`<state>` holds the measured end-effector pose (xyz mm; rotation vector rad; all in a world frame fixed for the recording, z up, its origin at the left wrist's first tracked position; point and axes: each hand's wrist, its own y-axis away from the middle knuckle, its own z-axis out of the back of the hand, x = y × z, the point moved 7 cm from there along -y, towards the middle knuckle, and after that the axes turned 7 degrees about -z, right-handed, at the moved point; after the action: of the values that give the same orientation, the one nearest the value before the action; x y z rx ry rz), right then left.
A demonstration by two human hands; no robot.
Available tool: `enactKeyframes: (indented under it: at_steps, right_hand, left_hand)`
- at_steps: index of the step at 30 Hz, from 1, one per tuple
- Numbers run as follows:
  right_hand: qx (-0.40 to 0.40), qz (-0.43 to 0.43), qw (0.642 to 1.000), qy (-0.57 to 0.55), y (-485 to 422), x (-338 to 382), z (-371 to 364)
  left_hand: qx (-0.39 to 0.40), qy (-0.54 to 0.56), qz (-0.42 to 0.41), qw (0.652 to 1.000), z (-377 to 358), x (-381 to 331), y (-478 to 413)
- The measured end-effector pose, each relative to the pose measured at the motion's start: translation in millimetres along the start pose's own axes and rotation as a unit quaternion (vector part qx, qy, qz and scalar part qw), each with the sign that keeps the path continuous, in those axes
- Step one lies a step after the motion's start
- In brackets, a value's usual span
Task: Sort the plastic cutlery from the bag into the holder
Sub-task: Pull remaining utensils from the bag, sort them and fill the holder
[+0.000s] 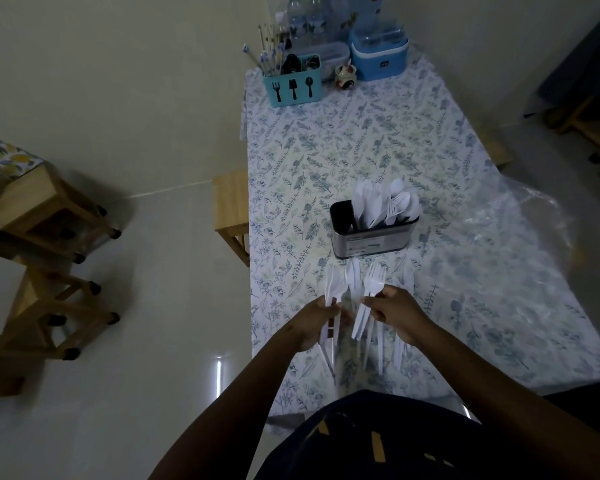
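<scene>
Dim light; detail is poor throughout. The worktop wears a floral blue-and-white cloth. Left hand grips a small bunch of white plastic cutlery, its fingers closed round the handles; heads point away from the person, and fork or spoon cannot be told. Right hand pinches a white plastic fork by the neck, with more white pieces fanned beneath it. The handles run under both hands and are partly hidden.

Loose white utensils lie on the cloth beneath and beside the right hand; the count is unclear.

Just beyond the hands stands the dark oblong holder with metal lower band. White spoons and forks stand upright in its middle and right parts; the leftmost compartment looks dark, contents not discernible.

The clear plastic bag lies crumpled at the right, nearly invisible against the cloth.

At the far end: a teal cutlery caddy with black utensil silhouettes, a blue-and-white lidded container, and bottles cut off by the top edge.
</scene>
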<state>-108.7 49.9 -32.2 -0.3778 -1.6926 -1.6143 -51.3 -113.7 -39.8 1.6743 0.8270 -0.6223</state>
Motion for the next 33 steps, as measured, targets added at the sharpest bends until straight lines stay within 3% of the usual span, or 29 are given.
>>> enactKeyframes:
  at_steps: [6, 15, 22, 29, 33]
  right_hand:
    - [0.013, 0.010, 0.999, -0.051, 6.7, 9.5, 24.2]
    - [0.010, 0.032, 0.999, -0.023, 10.9, 13.6, 46.1]
    - [0.010, 0.037, 0.999, 0.000, 19.8, 17.4, 53.6]
    - [-0.022, -0.015, 1.000, -0.016, 10.3, 31.9, 74.3]
    - [0.022, -0.041, 0.999, -0.006, 4.8, 43.2, 71.4]
  left_hand:
    - [0.047, 0.015, 0.010, 0.999, -42.7, -1.6, -2.5]
    - [0.090, 0.044, 0.011, 0.995, -80.3, -3.3, -3.3]
    - [0.065, 0.021, -0.010, 0.998, -86.9, -0.6, -5.2]
    - [0.063, 0.037, -0.024, 0.997, -85.5, -1.8, -7.2]
    - [0.087, 0.031, -0.014, 0.996, -91.3, -1.3, -1.6]
